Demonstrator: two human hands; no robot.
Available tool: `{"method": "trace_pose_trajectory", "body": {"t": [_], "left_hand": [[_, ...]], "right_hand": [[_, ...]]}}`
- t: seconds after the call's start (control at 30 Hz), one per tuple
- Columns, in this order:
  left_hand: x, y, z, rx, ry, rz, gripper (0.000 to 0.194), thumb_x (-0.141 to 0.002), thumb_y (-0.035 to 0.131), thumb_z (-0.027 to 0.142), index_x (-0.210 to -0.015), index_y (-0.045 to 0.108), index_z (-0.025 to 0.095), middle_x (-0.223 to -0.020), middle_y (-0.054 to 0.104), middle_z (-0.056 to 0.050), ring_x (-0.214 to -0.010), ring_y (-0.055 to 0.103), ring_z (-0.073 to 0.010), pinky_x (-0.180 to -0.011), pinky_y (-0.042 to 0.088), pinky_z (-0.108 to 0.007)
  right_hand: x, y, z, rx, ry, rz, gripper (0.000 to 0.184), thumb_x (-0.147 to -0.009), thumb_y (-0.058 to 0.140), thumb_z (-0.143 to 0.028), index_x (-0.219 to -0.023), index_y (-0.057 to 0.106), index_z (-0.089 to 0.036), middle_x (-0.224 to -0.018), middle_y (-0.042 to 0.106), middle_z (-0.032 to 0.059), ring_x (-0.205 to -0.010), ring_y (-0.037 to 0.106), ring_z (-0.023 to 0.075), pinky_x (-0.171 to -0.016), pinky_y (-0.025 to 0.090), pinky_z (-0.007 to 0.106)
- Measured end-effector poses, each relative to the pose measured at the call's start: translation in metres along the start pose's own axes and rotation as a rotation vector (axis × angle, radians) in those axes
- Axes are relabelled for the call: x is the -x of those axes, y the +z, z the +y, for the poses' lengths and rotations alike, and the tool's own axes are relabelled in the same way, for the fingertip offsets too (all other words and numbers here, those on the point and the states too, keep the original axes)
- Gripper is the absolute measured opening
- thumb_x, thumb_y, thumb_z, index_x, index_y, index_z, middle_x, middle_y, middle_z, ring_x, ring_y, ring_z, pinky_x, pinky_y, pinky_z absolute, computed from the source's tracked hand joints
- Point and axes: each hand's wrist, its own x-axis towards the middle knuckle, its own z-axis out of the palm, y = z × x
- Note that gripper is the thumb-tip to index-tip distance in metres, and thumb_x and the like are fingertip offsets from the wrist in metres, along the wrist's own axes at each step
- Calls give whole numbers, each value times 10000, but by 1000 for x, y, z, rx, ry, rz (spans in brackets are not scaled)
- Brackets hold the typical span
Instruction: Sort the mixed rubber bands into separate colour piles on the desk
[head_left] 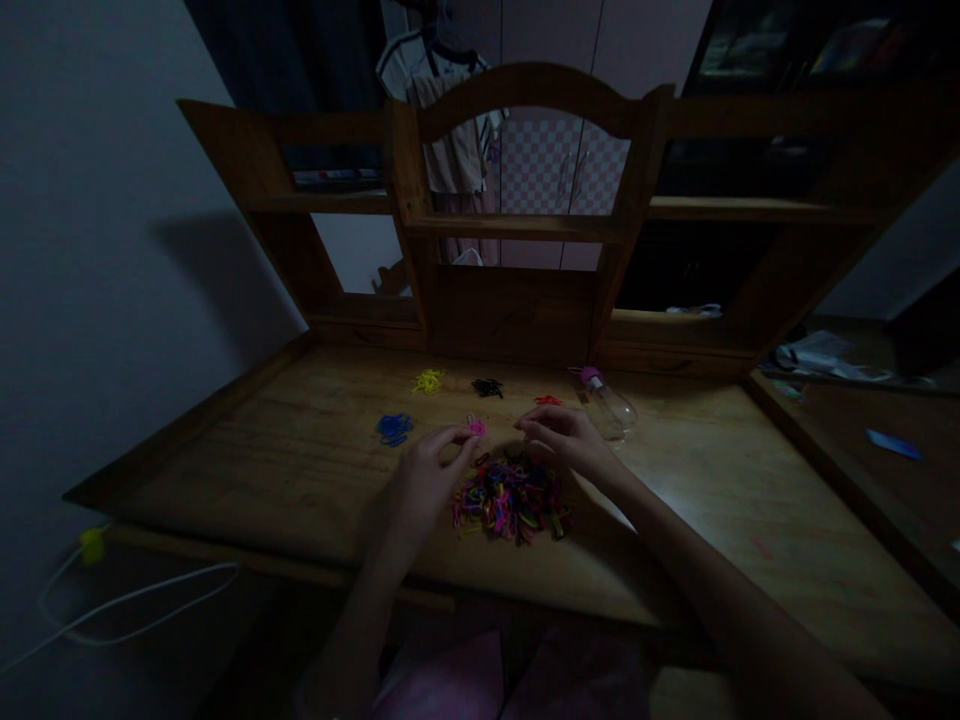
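A mixed heap of small coloured rubber bands [514, 497] lies on the wooden desk [300, 450] between my forearms. My left hand [431, 470] is closed, thumb and forefinger pinched at a little pink pile [476, 426]; whatever is between the fingertips is too small to make out. Above the heap's right side, my right hand [562, 435] has its fingers pinched together, and I cannot see what they hold. Sorted by colour around the hands are a blue pile [394, 429], a yellow pile [428, 381], a black pile [487, 387] and a red pile [548, 400].
A clear bulb-shaped bottle with a pink cap [611, 408] lies on its side beyond my right hand. Along the desk's back stands a wooden shelf unit [517, 230]. A white cable [150, 600] hangs at the left front, and the room is dim.
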Motion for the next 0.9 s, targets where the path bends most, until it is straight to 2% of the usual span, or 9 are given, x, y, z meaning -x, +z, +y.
{"method": "trace_pose_trajectory", "body": {"t": [0.17,0.3,0.43,0.53,0.77,0.9], "left_hand": [[-13,-1,-23,-114,43,-11,191,-880,546,333,-894,685,203,-929,709,-29,-863,653,-181,-791,477,-282],[-20,3,-33,-209,41,-55,202,-882,539,325,-870,691,193,-899,698,-38,-824,645,-188,-746,475,-290],[-20,5,-37,-252,23,-22,193,-869,551,309,-889,699,186,-897,689,-55,-840,636,-200,-777,481,-308],[-14,-1,-32,-195,-17,2,214,-870,544,321,-932,699,186,-923,685,-59,-846,638,-196,-785,492,-310],[15,-21,-15,-32,-64,-58,227,-863,540,368,-900,702,213,-940,701,-33,-898,643,-190,-819,501,-298],[33,-26,-19,-5,-151,-117,245,-855,533,385,-906,698,211,-941,697,-38,-857,644,-191,-764,515,-298]], "right_hand": [[-6,-5,11,39,29,117,211,-812,573,-320,-817,697,-149,-830,693,72,-718,635,164,-665,485,271],[-8,-5,19,30,70,138,206,-792,566,-309,-802,694,-148,-822,698,69,-708,646,169,-630,484,262],[-8,-4,22,48,87,138,210,-791,569,-318,-808,693,-148,-800,697,71,-698,645,172,-612,479,257],[-8,-5,21,49,69,130,211,-795,571,-320,-806,690,-146,-803,698,77,-681,640,169,-613,475,261],[-9,-6,24,168,9,133,196,-800,563,-294,-809,700,-155,-838,703,70,-785,641,187,-682,467,275],[-8,-5,27,264,25,119,211,-806,555,-297,-863,709,-162,-830,698,54,-708,609,164,-609,436,258]]}}
